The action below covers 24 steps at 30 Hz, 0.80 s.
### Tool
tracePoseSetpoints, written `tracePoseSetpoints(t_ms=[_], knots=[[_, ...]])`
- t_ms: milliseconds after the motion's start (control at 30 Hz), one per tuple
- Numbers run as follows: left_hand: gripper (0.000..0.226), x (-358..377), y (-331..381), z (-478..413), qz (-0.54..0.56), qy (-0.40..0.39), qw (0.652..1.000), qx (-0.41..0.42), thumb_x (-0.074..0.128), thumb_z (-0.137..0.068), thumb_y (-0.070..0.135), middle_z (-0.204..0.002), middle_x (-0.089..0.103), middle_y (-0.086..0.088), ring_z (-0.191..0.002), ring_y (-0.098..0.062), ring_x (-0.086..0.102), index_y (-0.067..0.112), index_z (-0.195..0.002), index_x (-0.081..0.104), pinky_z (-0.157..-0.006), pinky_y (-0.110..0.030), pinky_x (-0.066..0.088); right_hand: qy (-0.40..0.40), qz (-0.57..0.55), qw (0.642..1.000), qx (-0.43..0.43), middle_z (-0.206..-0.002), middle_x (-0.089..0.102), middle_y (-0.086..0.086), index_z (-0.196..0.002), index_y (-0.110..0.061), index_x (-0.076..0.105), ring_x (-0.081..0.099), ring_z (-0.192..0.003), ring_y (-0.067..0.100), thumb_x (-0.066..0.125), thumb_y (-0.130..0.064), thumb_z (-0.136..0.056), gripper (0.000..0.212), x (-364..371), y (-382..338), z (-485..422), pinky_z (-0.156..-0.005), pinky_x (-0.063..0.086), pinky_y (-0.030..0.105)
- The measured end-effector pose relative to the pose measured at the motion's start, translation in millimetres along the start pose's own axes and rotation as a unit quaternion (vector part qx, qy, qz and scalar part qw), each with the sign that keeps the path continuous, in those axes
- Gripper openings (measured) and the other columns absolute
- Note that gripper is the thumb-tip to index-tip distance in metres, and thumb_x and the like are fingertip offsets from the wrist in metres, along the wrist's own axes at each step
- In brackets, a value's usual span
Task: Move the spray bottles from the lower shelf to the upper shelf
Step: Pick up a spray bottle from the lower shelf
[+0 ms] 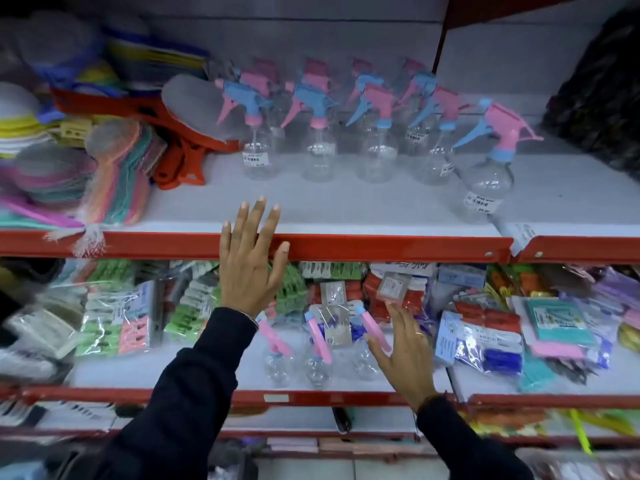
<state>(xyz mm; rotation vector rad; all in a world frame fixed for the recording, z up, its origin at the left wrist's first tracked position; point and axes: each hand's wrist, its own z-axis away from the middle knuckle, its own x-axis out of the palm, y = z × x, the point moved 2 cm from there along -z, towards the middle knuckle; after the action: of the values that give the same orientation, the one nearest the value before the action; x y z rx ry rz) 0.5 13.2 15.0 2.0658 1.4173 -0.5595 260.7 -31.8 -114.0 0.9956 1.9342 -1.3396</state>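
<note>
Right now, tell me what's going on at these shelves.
A person is restocking spray bottles. The left hand rests open against the upper shelf edge, holding nothing. The right hand reaches, fingers spread, toward three clear bottles on the lower shelf. Many bottles, including the nearest one, already stand on the upper shelf.

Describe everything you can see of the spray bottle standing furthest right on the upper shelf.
The spray bottle looks like clear plastic with a round, bulbous body, seemingly empty. Its head is pink, with a blue trigger pointing left and a blue collar at the neck. A white barcode price label is stuck low on the body. It stands upright, leaning slightly in the wide-angle view, on the white upper shelf, nearer the front edge than the other bottles and apart from them. Neither hand touches it.
</note>
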Motion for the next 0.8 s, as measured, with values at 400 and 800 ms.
tracePoseSetpoints(t_ms=[400,800], knots=[[0.045,17,-12,-4,-0.084,0.012,0.996,0.017,0.035,-0.097,0.039,-0.146,0.045,-0.002,-0.14,-0.019,0.026,0.028,-0.141,0.038,-0.116,-0.036,0.005,-0.08,-0.235,0.958,0.141,-0.093,0.062,-0.002,-0.098,-0.026,0.059,0.059,-0.089,0.02,0.08,-0.016,-0.07,0.037,32,30,0,-0.067,0.042,0.015],[0.045,17,-13,-5,-0.08,0.014,0.996,0.02,0.036,-0.096,0.04,-0.142,0.049,-0.003,-0.136,-0.021,0.032,0.026,-0.138,0.042,-0.113,-0.04,0.013,0.114,-0.357,0.926,-0.052,-0.086,0.065,-0.022,-0.094,-0.049,0.061,0.058,-0.072,0.001,0.076,-0.052,-0.062,0.035,-136,-68,-44,-0.061,0.05,0.016]])
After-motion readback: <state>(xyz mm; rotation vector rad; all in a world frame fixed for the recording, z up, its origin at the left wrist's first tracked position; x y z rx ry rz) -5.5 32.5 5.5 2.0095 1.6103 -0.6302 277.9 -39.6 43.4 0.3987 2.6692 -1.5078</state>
